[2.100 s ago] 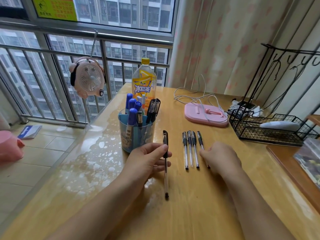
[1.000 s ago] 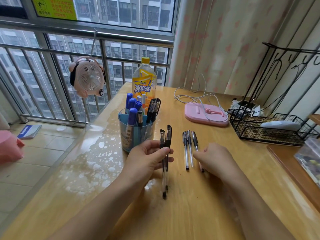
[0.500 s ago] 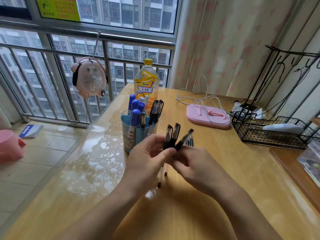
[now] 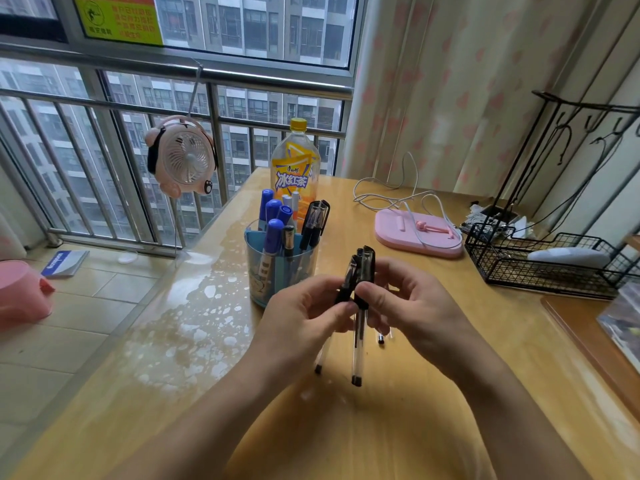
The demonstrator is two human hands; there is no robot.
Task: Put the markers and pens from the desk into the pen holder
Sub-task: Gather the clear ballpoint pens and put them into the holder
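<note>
Both hands [image 4: 360,306] grip pens [image 4: 358,327] nr holder [image 4: 277,271].

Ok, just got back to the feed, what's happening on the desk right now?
A person is gathering clear pens with black caps into a bunch above the wooden desk. The left hand and right hand both pinch the bunch near the caps, tips pointing down. At least one more pen shows below the right hand; whether it lies on the desk is unclear. The blue pen holder just behind already holds blue markers and black pens. The bunch is not in it yet.
</note>
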